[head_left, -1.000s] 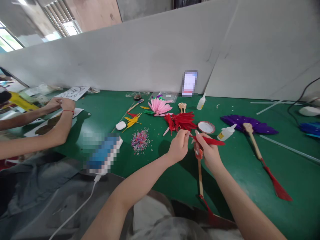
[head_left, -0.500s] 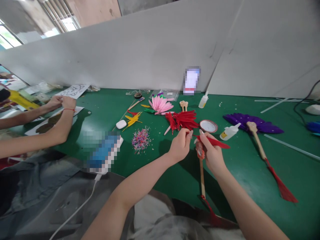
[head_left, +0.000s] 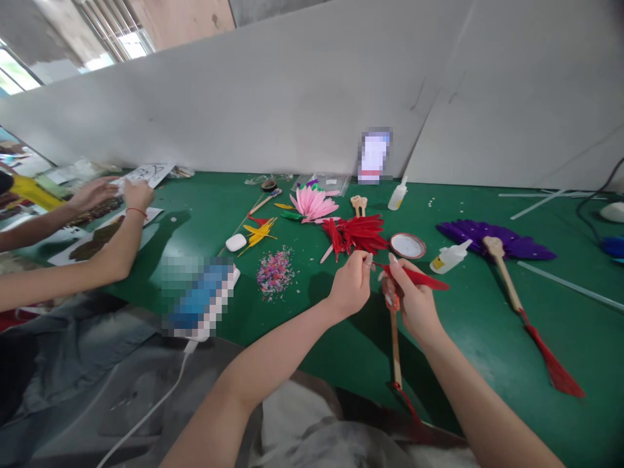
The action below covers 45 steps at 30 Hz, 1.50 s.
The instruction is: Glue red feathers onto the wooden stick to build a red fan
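Two hands grip a red feather (head_left: 426, 279) over a green table (head_left: 312, 354).
At far left, another person's hands (head_left: 117, 193) hold a line-drawn sheet (head_left: 152, 173); then come a phone (head_left: 202, 299) with a blurred screen, loose coloured bits (head_left: 275, 273) and a clear bag (head_left: 336, 184) with a white label too small to read, its contents unclear. The left hand (head_left: 351, 284) pinches the feather's thin end, the right hand (head_left: 413, 300) its broader part, near the red feather bundle (head_left: 363, 234). Beyond stand a yellow-labelled bottle (head_left: 398, 196), unreadable, and a red-rimmed dish (head_left: 408, 246), pale inside; a tilted bottle (head_left: 449, 258) and purple feather fan (head_left: 524, 243) lie rightward.
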Each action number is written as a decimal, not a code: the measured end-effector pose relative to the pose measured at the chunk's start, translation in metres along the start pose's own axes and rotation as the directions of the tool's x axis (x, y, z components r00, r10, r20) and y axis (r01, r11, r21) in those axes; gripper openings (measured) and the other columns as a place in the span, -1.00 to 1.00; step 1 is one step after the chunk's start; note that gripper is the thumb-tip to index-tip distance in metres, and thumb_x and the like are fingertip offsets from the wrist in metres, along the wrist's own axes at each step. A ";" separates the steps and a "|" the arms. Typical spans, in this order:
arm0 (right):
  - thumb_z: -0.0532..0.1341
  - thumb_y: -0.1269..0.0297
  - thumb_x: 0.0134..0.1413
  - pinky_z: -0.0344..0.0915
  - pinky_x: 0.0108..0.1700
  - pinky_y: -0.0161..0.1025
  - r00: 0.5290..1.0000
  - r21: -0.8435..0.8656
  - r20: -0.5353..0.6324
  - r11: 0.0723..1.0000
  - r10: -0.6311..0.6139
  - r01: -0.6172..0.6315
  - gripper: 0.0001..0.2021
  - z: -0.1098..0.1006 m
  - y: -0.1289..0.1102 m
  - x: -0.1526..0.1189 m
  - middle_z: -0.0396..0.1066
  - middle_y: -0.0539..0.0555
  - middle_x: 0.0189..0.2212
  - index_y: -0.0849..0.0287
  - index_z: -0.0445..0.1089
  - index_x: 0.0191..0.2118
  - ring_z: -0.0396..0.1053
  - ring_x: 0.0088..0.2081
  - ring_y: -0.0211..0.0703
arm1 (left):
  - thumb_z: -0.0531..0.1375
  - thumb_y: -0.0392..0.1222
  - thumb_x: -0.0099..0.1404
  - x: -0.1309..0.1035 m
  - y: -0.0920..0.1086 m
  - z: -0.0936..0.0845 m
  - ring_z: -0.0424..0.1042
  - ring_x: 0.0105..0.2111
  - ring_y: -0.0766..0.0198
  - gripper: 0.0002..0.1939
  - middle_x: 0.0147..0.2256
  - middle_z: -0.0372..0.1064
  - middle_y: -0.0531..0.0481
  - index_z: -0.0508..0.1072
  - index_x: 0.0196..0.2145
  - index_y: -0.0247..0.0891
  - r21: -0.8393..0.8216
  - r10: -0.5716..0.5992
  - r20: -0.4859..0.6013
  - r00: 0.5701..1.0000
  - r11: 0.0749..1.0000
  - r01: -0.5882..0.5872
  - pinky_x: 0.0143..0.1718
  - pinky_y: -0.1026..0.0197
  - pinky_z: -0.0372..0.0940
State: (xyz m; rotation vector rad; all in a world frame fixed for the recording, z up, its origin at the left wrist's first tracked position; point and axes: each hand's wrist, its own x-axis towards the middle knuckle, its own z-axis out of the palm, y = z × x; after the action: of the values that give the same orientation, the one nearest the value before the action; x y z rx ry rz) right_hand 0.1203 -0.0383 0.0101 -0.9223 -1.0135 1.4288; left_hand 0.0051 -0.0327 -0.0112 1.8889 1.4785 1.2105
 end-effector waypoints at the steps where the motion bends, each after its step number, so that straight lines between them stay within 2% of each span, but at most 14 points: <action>1: 0.18 0.08 0.03 -0.05 -0.76 -0.43 1.000 -0.003 0.006 1.000 -0.001 0.001 -0.72 -0.001 0.001 0.000 0.05 -0.16 -0.84 0.14 0.26 -0.55 0.01 -0.80 -0.41 | -0.22 -0.09 0.36 0.000 0.001 0.000 0.29 -0.42 0.27 -0.73 -0.41 0.27 -0.04 0.18 -0.25 -0.24 0.001 -0.001 -0.003 1.000 1.000 0.001 -0.38 0.22 0.17; 7: 0.18 0.11 0.04 -0.04 -0.75 -0.43 1.000 0.021 0.016 1.000 0.005 -0.005 -0.73 -0.004 0.001 0.002 0.09 -0.15 -0.83 0.14 0.25 -0.56 0.02 -0.79 -0.41 | -0.16 -0.06 0.35 0.000 0.004 -0.004 0.30 -0.42 0.30 -0.74 -0.40 0.29 -0.03 0.22 -0.27 -0.23 -0.018 0.010 -0.011 1.000 1.000 -0.011 -0.37 0.26 0.17; 12: 0.19 0.10 0.03 -0.05 -0.77 -0.42 1.000 0.042 0.012 0.999 0.009 -0.010 -0.72 -0.003 -0.001 0.003 0.08 -0.15 -0.83 0.15 0.24 -0.57 0.01 -0.80 -0.42 | -0.13 -0.05 0.33 0.002 0.004 -0.004 0.31 -0.43 0.30 -0.75 -0.39 0.32 -0.02 0.23 -0.29 -0.23 0.025 0.020 0.039 0.999 0.999 -0.021 -0.38 0.26 0.18; 14: 0.20 0.10 0.00 -0.04 -0.77 -0.43 1.000 0.047 0.003 0.999 0.008 -0.008 -0.72 -0.002 -0.001 0.003 0.07 -0.15 -0.83 0.15 0.25 -0.57 0.00 -0.80 -0.42 | -0.15 -0.09 0.35 0.004 0.008 -0.006 0.31 -0.42 0.29 -0.74 -0.40 0.33 -0.02 0.25 -0.29 -0.23 0.074 0.037 0.067 0.997 0.996 -0.042 -0.32 0.23 0.19; 16: 0.21 0.12 -0.01 -0.05 -0.78 -0.43 1.000 0.052 0.000 0.999 0.007 -0.007 -0.73 -0.002 -0.002 0.002 0.06 -0.16 -0.83 0.15 0.26 -0.57 -0.01 -0.80 -0.42 | -0.13 -0.11 0.34 0.005 0.015 -0.013 0.33 -0.38 0.27 -0.76 -0.40 0.35 -0.01 0.27 -0.30 -0.22 0.166 0.082 0.061 0.995 0.982 -0.092 -0.16 0.13 0.16; 18: 0.21 0.12 0.00 -0.07 -0.79 -0.43 1.000 0.062 0.009 0.998 0.006 -0.006 -0.72 -0.003 -0.003 0.001 0.07 -0.15 -0.82 0.15 0.25 -0.59 -0.01 -0.79 -0.42 | -0.07 -0.14 0.32 0.001 0.023 -0.027 0.34 -0.30 0.23 -0.81 -0.37 0.37 -0.01 0.30 -0.30 -0.21 0.296 0.130 -0.015 0.991 0.948 -0.120 0.03 -0.01 -0.01; 19: 0.20 0.13 0.01 -0.07 -0.79 -0.43 1.000 0.068 0.014 0.998 0.001 -0.002 -0.71 -0.003 -0.003 0.000 0.07 -0.14 -0.81 0.15 0.24 -0.59 -0.01 -0.79 -0.42 | -0.03 -0.14 0.30 -0.004 0.026 -0.038 0.33 -0.26 0.21 -0.84 -0.35 0.37 -0.01 0.31 -0.27 -0.19 0.365 0.130 -0.091 0.987 0.927 -0.089 0.08 -0.06 -0.10; 21: 0.19 0.12 0.04 -0.06 -0.78 -0.43 1.000 0.070 0.027 0.998 -0.013 0.011 -0.70 -0.004 -0.004 -0.001 0.09 -0.13 -0.80 0.15 0.24 -0.60 0.01 -0.78 -0.42 | 0.02 -0.14 0.27 -0.021 0.028 -0.063 0.31 -0.21 0.16 -0.86 -0.31 0.38 -0.05 0.34 -0.27 -0.18 0.478 0.108 -0.281 0.954 0.877 0.042 0.11 -0.11 -0.20; 23: 0.17 0.11 0.05 -0.04 -0.76 -0.42 0.999 0.061 0.043 0.998 -0.023 0.021 -0.70 -0.004 -0.003 -0.001 0.10 -0.13 -0.81 0.16 0.25 -0.59 0.03 -0.78 -0.42 | 0.03 -0.11 0.27 -0.042 0.024 -0.092 0.31 -0.31 0.17 -0.79 -0.44 0.37 -0.03 0.35 -0.46 -0.21 0.548 0.047 -0.417 0.908 0.810 0.210 0.10 -0.11 -0.18; 24: 0.17 0.10 0.06 -0.04 -0.75 -0.42 0.998 0.055 0.053 0.998 -0.026 0.023 -0.69 -0.004 -0.003 -0.002 0.10 -0.13 -0.81 0.16 0.25 -0.58 0.03 -0.77 -0.42 | 0.00 -0.10 0.28 -0.054 0.020 -0.106 0.31 -0.37 0.19 -0.70 -0.51 0.36 -0.01 0.32 -0.55 -0.23 0.579 -0.003 -0.425 0.905 0.768 0.274 0.09 -0.11 -0.16; 27: 0.16 0.12 0.08 -0.02 -0.72 -0.42 0.996 0.031 0.088 0.999 -0.030 0.027 -0.69 -0.002 -0.001 -0.003 0.09 -0.13 -0.81 0.17 0.25 -0.59 0.04 -0.76 -0.42 | -0.04 -0.02 0.28 -0.085 0.004 -0.143 0.28 -0.50 0.27 -0.60 -0.60 0.32 0.03 0.30 -0.61 -0.26 0.661 -0.156 -0.439 0.885 0.612 0.436 0.09 -0.10 -0.15; 31: 0.16 0.14 0.09 -0.01 -0.70 -0.42 0.992 -0.003 0.116 0.999 -0.039 0.039 -0.69 -0.001 0.000 -0.005 0.10 -0.13 -0.80 0.18 0.25 -0.59 0.04 -0.75 -0.43 | -0.11 0.04 0.28 -0.108 -0.011 -0.169 0.17 -0.63 0.34 -0.52 -0.71 0.20 0.08 0.22 -0.69 -0.25 0.717 -0.211 -0.441 0.872 0.502 0.484 0.13 -0.03 -0.16; 37: 0.17 0.14 0.07 -0.05 -0.72 -0.40 0.996 -0.033 0.082 0.998 -0.045 0.048 -0.69 -0.001 0.000 -0.005 0.09 -0.13 -0.81 0.18 0.27 -0.60 0.03 -0.77 -0.42 | -0.09 0.08 0.24 -0.114 -0.017 -0.174 0.05 -0.69 0.39 -0.49 -0.76 0.02 0.15 0.06 -0.75 -0.24 0.715 -0.259 -0.400 0.879 0.512 0.476 0.13 0.03 -0.13; 45: 0.16 0.09 0.07 -0.04 -0.72 -0.41 0.995 -0.035 0.085 0.998 -0.046 0.049 -0.68 -0.001 0.000 -0.005 0.09 -0.13 -0.81 0.18 0.27 -0.59 0.03 -0.77 -0.42 | -0.06 0.10 0.22 -0.114 -0.035 -0.176 0.02 -0.69 0.40 -0.51 -0.76 -0.05 0.19 0.02 -0.73 -0.24 0.699 -0.280 -0.380 0.882 0.537 0.472 0.13 0.00 -0.13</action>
State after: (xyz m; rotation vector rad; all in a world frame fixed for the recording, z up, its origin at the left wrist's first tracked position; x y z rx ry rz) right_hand 0.1215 -0.0433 0.0102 -0.8651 -1.1211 1.4234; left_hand -0.1672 -0.1563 0.0107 1.7275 2.7123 0.5860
